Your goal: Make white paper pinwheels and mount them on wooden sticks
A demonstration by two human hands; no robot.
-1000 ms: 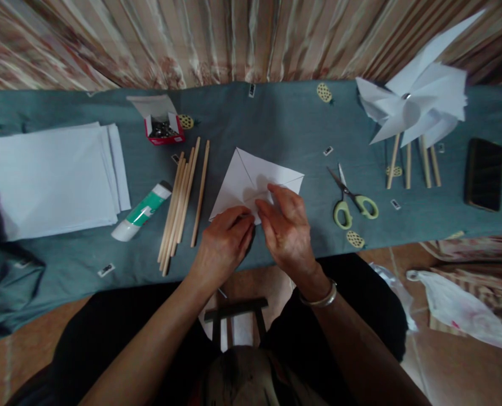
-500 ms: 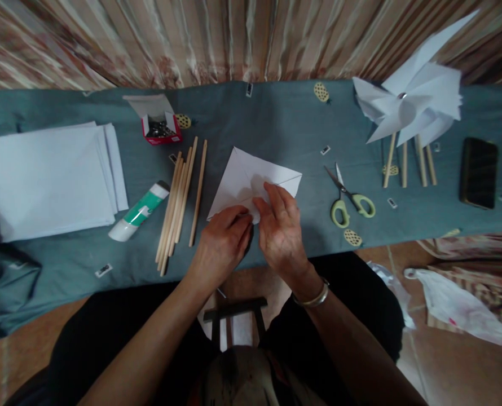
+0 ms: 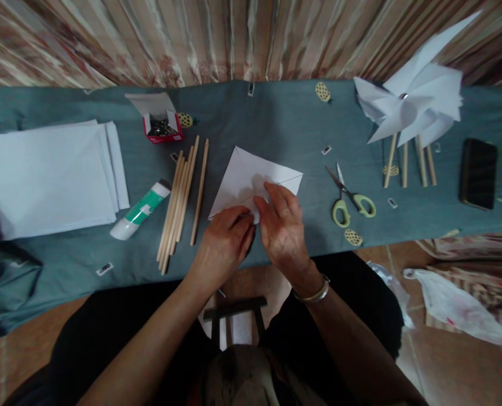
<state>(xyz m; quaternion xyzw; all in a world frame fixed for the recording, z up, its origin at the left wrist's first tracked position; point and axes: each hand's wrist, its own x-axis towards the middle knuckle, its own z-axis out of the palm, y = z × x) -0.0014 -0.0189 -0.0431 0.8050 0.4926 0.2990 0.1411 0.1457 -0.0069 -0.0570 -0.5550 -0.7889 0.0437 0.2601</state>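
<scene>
Head view, looking down on a table under a teal cloth [image 3: 276,118]. A white paper square [image 3: 251,172], already showing crease lines, lies near the front edge at centre, turned so that 1 corner points toward the person. Both hands meet at that near corner.

The left hand [image 3: 223,243] has its fingers bent and drawn close together, tips down on the corner; whether they nip the paper's edge or only press on it is hidden. The right hand [image 3: 282,231] lies over the sheet with fingers extended and loosely side by side, resting flat on the paper, thumb turned toward the left fingertips.

The work in hand appears to be a fold at this corner. To do it well, judged from this layout: the flat right fingers should pin the sheet so that it cannot slide on the cloth, the corner should be aligned on the existing crease before any pressure is applied, and the fold should be pressed from its middle outward.

Left of the sheet: a bundle of wooden sticks [image 3: 181,197], a glue tube [image 3: 141,210], a stack of white paper [image 3: 52,177] and an open red box of small metal pieces [image 3: 161,125]. Right of it: scissors [image 3: 350,197], finished paper pinwheels [image 3: 412,101] on sticks and a dark phone [image 3: 478,173].
</scene>
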